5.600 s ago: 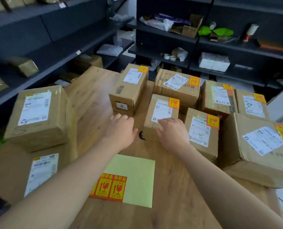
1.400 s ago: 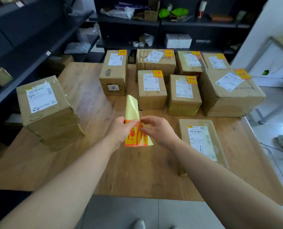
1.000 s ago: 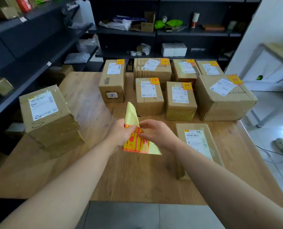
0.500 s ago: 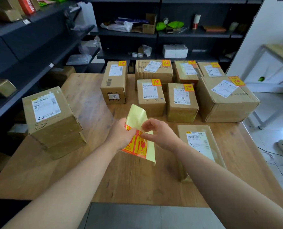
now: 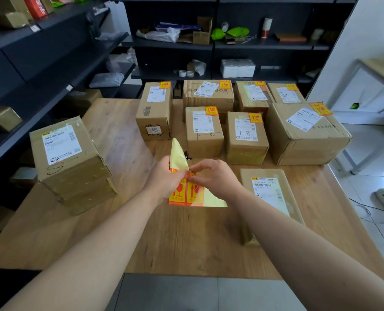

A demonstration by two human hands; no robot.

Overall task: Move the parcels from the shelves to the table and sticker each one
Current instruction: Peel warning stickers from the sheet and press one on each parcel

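My left hand [image 5: 164, 178] grips a yellow sticker sheet [image 5: 179, 158] above the wooden table [image 5: 186, 239]; two orange fragile stickers [image 5: 185, 194] remain on it. My right hand [image 5: 213, 178] pinches the top corner of one sticker. A flat parcel [image 5: 267, 191] with a white label and no orange sticker lies just right of my right hand. A stack of two parcels [image 5: 67, 162] without stickers stands at the table's left. Several stickered parcels [image 5: 204, 131] sit in rows at the back.
Dark shelves run along the left [image 5: 29, 70] and the back [image 5: 231, 43], holding a few brown boxes, bags and tape rolls. A second table [image 5: 381, 72] stands at the right, past open tiled floor [image 5: 366, 176].
The flat parcel now lies on the table at my right, and the sticker sheet is up in my left hand. Over the last second my right fingers have closed on a sticker's corner.
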